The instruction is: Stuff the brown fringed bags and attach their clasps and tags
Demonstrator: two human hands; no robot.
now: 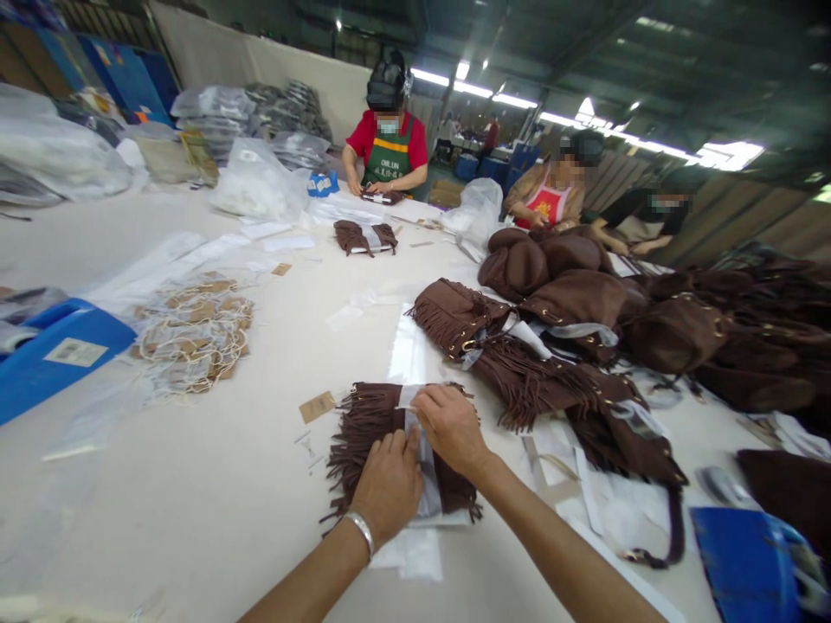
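A dark brown fringed bag (380, 407) lies flat on the table in front of me, with fringe spreading out at its left side. Around its middle runs a translucent grey plastic strip (429, 493). My left hand (388, 480), a silver bracelet at its wrist, rests on the bag with fingers stretched flat against the strip's left edge. At the strip's upper part my right hand (453, 428) has its fingers bent and closed on the plastic; the fingertips are partly hidden. White sheet (415, 554) shows under the bag. A brown cardboard tag (317, 407) lies just left of it.
Brown bags (571, 303) are heaped on the right. Strung tags (195, 337) lie in a pile at left, near a blue tape dispenser (65, 350). Another blue dispenser (744, 562) stands lower right. A wrapped bag (365, 236) lies farther back. Across the table a co-worker (389, 151) handles a brown item.
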